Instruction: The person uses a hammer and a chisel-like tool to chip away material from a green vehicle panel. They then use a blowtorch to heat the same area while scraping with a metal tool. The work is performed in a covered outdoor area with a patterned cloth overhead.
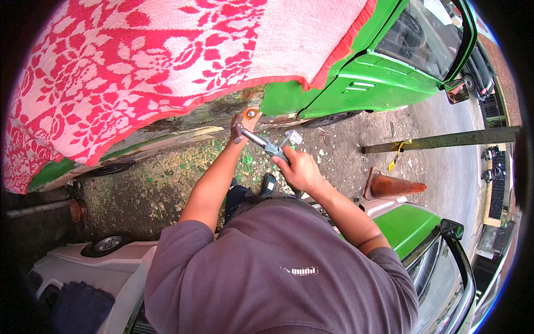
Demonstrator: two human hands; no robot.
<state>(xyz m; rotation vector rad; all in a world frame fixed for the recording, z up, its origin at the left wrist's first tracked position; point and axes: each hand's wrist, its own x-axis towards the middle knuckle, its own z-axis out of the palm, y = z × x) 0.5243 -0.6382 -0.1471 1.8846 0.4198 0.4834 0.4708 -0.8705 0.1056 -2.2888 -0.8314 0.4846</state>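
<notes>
Fingers, left hand (246, 121): look wrapped around a round-ended tool (251, 113) at the green car's (389, 83) side; grip partly covered by the hammer (256, 138).
Round-ended tool: orange disc, steel knob; touching green car or just off it, cannot tell; probably small, hard, solid; hold below knob.
Hammer: beside green car, head nearest it, over left hand; likely head-heavy, stiff, not fragile; smooth shaft may slip, so take the grip end, away from green car.
Fingers, right hand (300, 168): clenched around hammer grip.
Blanket (139, 67): red and white, soft, draped over green car's left part.
Side panel (217, 116): on green car under blanket edge; patchy, rough, paint worn off.
Ground (350, 167): below green car; grimy, paint flakes scattered, so footing may be gritty.
Pale car (105, 261): across from green car's left part.
Cone (395, 185): orange, lying on its side, across from green car's door.
Post (445, 141): between green car and cone.
</notes>
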